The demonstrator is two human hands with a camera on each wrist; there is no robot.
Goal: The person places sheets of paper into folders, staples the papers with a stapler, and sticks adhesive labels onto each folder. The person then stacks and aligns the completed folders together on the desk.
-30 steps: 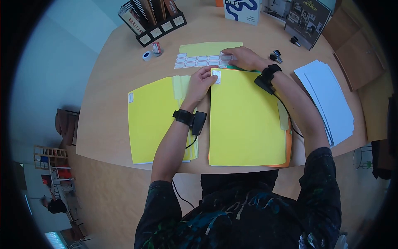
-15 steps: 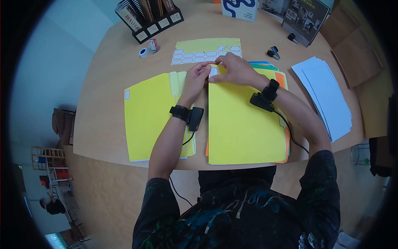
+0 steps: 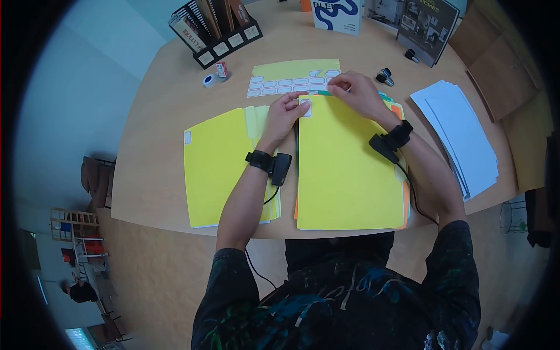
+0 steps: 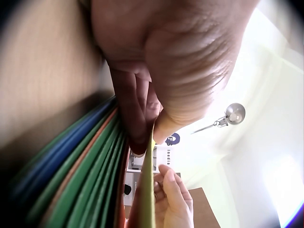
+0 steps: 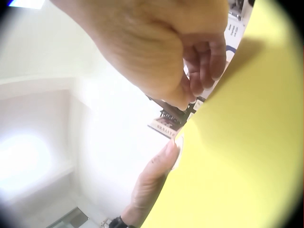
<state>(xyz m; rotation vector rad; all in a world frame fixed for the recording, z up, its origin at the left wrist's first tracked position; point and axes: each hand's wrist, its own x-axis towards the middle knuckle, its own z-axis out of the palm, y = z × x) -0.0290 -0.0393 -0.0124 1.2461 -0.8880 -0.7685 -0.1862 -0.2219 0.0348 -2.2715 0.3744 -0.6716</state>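
Note:
My left hand point(image 3: 283, 119) pinches the upper left corner of a yellow folder point(image 3: 350, 175), its thumb over the front beside a white label point(image 3: 307, 109). In the left wrist view this folder's edge stands apart from several green, blue and orange folders point(image 4: 90, 175) behind it. At the folder's top edge is my right hand point(image 3: 363, 99), fingers loosely bent and thumb near the index fingertip, with nothing seen between them. Just beyond lies a sheet of blank labels point(image 3: 286, 87) with a pale yellow strip on top. Another yellow folder point(image 3: 216, 169), with a label at its corner, lies left.
A stack of white paper point(image 3: 458, 140) lies at the right. Black clips point(image 3: 384, 76) and upright books point(image 3: 429, 29) stand farther back. At the back left are a black file holder point(image 3: 230, 44), a white tape roll point(image 3: 209, 81) and a small red-and-white item point(image 3: 222, 70).
The right hand went from the label sheet to the folder's labelled corner, then moved right along its top edge. The left hand keeps hold of the corner.

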